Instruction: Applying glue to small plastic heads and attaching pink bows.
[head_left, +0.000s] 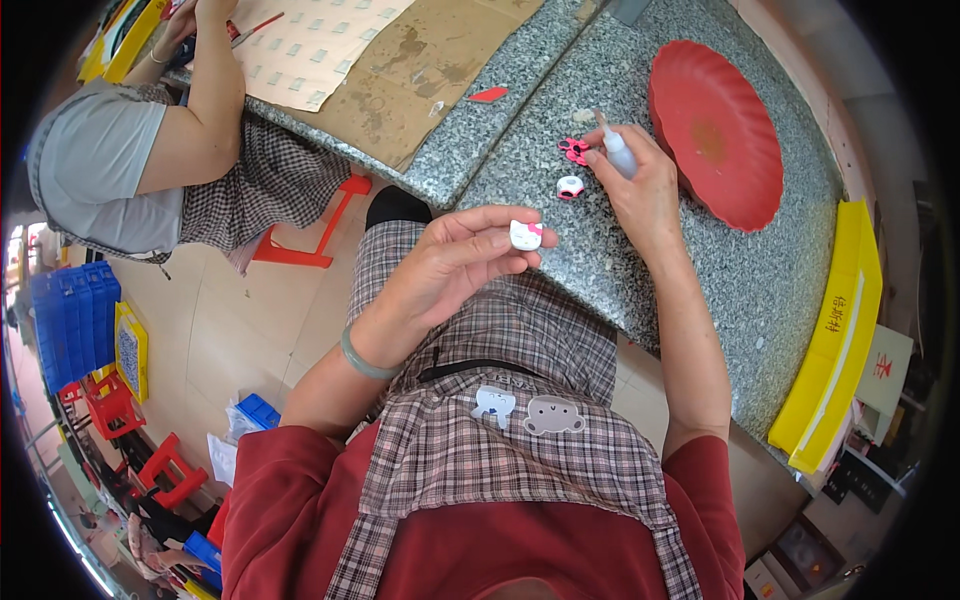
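Observation:
My left hand is closed, pinching a small white cat-face piece with a pink bow between thumb and fingers, above my lap near the table edge. In my right hand is a small pale squeeze bottle with a narrow nozzle, its tip pointing away from me. Just left of those fingertips lies a pink and black piece; whether they touch it I cannot tell. A small white piece with pink and black parts sits on the speckled stone table, nearer to me.
A red scalloped bowl stands right of my right hand. Yellow edging runs along the table's right side. Farther left are stained cardboard and a red scrap. Another person sits at the left, beside a red stool.

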